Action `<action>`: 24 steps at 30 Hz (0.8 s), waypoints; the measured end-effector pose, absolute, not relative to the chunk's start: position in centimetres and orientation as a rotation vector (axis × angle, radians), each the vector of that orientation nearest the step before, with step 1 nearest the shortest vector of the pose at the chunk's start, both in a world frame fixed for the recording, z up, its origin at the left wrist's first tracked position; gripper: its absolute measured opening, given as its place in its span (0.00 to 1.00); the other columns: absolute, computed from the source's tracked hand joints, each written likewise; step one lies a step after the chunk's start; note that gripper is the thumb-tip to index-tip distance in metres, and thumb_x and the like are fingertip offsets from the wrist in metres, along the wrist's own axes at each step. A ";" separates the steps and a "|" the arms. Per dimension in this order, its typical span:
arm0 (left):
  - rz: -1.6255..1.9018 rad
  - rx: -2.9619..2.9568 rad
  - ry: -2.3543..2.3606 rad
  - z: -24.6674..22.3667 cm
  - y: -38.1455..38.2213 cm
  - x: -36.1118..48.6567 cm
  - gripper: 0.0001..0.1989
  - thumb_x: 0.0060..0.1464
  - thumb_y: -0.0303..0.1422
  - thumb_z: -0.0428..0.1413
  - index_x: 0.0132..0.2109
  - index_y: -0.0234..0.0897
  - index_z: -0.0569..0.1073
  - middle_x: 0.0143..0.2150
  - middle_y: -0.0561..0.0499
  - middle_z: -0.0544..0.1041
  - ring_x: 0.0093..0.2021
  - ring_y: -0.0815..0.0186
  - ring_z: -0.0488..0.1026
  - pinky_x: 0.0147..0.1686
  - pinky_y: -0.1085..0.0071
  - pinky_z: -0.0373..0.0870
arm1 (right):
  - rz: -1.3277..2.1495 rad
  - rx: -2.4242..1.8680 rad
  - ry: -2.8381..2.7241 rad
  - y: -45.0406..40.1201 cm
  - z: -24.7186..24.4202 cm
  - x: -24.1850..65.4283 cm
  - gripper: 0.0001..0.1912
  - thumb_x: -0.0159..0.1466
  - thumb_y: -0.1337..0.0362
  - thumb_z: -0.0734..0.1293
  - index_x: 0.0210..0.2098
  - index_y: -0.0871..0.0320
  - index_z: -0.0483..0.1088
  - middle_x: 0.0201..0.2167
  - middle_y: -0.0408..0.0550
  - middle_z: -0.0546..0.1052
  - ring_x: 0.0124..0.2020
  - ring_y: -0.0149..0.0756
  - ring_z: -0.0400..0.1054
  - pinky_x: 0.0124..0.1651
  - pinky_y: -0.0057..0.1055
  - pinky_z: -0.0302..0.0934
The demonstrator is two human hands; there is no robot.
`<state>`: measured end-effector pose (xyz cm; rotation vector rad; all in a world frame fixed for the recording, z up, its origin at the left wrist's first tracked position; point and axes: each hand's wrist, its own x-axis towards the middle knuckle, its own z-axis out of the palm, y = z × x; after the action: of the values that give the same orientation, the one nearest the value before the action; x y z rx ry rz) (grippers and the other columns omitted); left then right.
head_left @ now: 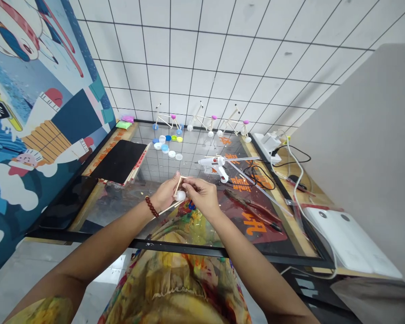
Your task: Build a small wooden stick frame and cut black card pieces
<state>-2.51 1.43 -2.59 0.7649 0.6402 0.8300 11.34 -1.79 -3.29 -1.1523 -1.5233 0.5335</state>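
Pale wooden sticks, joined at an angle into a small frame (177, 185), sit between the two hands, above the near part of the glass tabletop (195, 146). The left hand (164, 196) cradles this frame with its fingers curled round it, and the right hand (204, 195) holds its upper corner in a narrow pinch. A white cap (180, 195) rests against the lower end, nearly between the palms; whether it is glued on cannot be told. Another stick slants out beneath the left hand, possibly part of the same piece.

Beyond the fingers, a white hot-glue gun (212, 163) lies on its side, nozzle pointing left, and loose bottle caps (164, 147) in white, blue, green and yellow are scattered near it. Along the far edge stand three bicycle-like stick models (200, 121), each with cap wheels and a pink seat; these look complete. By comparison, the held frame seems only part-built: no pink seat shows on it, and just one cap is visible.
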 end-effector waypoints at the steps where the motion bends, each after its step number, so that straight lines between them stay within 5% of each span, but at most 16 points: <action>1: 0.820 0.773 0.662 -2.5 1.5 -2.6 0.25 0.57 0.51 0.54 0.42 0.30 0.78 0.32 0.46 0.78 0.27 0.68 0.73 0.26 0.72 0.72 | 0.508 -1.157 -1.525 -1.8 -3.2 11.5 0.06 0.62 0.64 0.68 0.35 0.55 0.79 0.31 0.45 0.81 0.29 0.33 0.73 0.35 0.30 0.66; 9: 0.697 0.758 0.690 -1.7 2.0 -3.4 0.26 0.61 0.50 0.48 0.37 0.29 0.76 0.31 0.43 0.78 0.26 0.63 0.77 0.18 0.74 0.68 | 0.433 -1.198 -1.526 -1.5 -2.4 12.4 0.07 0.60 0.62 0.69 0.35 0.56 0.78 0.29 0.45 0.74 0.28 0.31 0.65 0.32 0.29 0.62; 12: 0.671 0.740 0.629 -1.7 2.2 -3.9 0.28 0.62 0.50 0.45 0.41 0.28 0.76 0.38 0.39 0.79 0.31 0.60 0.79 0.25 0.69 0.75 | 0.540 -1.233 -1.424 -1.2 -2.8 12.5 0.07 0.60 0.60 0.69 0.31 0.56 0.78 0.25 0.43 0.74 0.25 0.31 0.64 0.31 0.29 0.60; 17: 0.783 0.861 0.552 -1.4 2.2 -4.6 0.15 0.55 0.33 0.61 0.47 0.30 0.75 0.46 0.39 0.79 0.41 0.59 0.79 0.40 0.66 0.78 | 0.810 -1.181 -1.182 -0.4 -3.4 13.6 0.13 0.56 0.54 0.71 0.34 0.57 0.79 0.31 0.46 0.78 0.30 0.34 0.68 0.35 0.32 0.63; 24: 0.820 1.019 0.677 -1.6 2.1 -4.4 0.21 0.53 0.43 0.61 0.47 0.31 0.74 0.33 0.45 0.78 0.28 0.64 0.77 0.17 0.77 0.67 | 0.998 -1.155 -1.124 -0.1 -3.1 15.8 0.18 0.57 0.51 0.70 0.42 0.55 0.79 0.34 0.46 0.80 0.31 0.32 0.70 0.36 0.32 0.65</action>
<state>-4.41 2.10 -1.63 1.0192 0.6772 0.8196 15.78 -0.11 -3.05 -1.1547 -1.1237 0.9981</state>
